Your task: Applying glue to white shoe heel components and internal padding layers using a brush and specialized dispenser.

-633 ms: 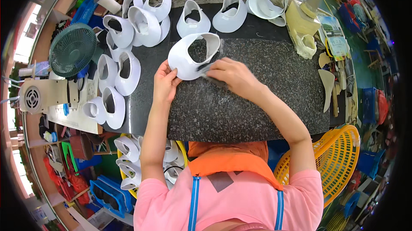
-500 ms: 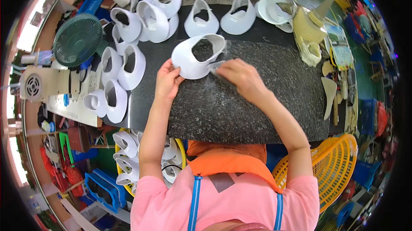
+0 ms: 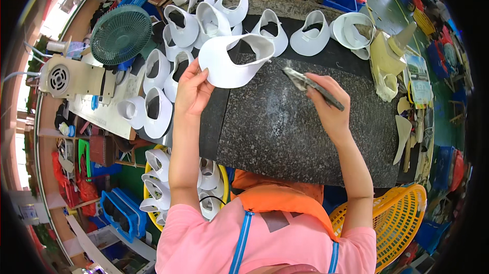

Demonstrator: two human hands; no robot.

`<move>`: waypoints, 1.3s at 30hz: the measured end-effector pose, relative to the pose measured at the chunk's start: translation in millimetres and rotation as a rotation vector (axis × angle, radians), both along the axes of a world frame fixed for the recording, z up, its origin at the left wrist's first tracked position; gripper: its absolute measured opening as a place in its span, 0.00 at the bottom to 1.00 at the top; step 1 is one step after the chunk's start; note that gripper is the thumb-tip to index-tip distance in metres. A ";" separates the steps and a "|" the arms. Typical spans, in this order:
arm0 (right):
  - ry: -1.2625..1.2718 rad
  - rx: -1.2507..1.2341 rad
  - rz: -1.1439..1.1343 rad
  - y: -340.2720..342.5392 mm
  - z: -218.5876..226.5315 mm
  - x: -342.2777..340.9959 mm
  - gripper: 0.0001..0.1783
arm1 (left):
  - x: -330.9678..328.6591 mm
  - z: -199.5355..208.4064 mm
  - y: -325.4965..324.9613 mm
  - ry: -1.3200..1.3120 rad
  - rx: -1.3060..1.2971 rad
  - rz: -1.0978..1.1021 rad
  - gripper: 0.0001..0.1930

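Note:
A white shoe upper [image 3: 224, 65] is raised over the dark speckled slab [image 3: 285, 141], its collar opening facing up. My left hand [image 3: 193, 88] pinches its left edge between thumb and fingers. Apart from it, to the right, my right hand [image 3: 333, 111] grips a flat brush with a dark handle and whitish, coated bristles [image 3: 295, 78]. The bristles point to the upper left and hang over the slab, not touching the upper. A pale smear shows on the slab below them.
Several white uppers [image 3: 313, 34] stand along the slab's far and left edges. A pale yellow coated container [image 3: 384, 62] is at the far right. To the left are a green fan [image 3: 121, 34] and a sewing machine [image 3: 76, 75]. Yellow baskets [image 3: 397, 223] flank me below.
The brush has left the upper's lower right edge and moved right with my right hand. My left hand has lifted the upper slightly. The view has shifted a little.

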State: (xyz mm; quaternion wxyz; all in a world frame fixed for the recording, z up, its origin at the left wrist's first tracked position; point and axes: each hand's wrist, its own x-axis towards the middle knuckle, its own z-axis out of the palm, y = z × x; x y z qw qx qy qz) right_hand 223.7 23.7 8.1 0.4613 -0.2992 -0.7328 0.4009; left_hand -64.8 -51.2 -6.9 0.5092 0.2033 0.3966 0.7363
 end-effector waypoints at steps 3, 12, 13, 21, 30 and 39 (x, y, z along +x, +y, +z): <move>0.039 0.000 0.103 -4.8 -3.1 -18.7 0.17 | 4.2 -18.2 -1.8 -0.155 0.029 -0.038 0.19; -0.021 0.322 0.270 -9.6 -38.1 -65.9 0.19 | 4.5 -68.0 -16.6 -0.222 -0.031 0.019 0.18; -0.063 0.337 0.301 -10.7 -43.5 -67.9 0.19 | 1.9 -78.1 -19.0 -0.201 -0.102 0.060 0.18; -0.201 0.418 0.220 5.1 -69.3 -69.5 0.18 | 3.9 -77.4 -26.4 -0.162 -0.227 0.112 0.17; -0.617 -0.007 -0.682 44.9 9.1 73.1 0.15 | 4.6 -77.2 -34.4 -0.306 -0.182 0.133 0.17; -0.570 -0.127 -1.113 129.6 -10.4 282.4 0.27 | 4.1 -54.0 -31.0 -0.226 -0.100 0.023 0.20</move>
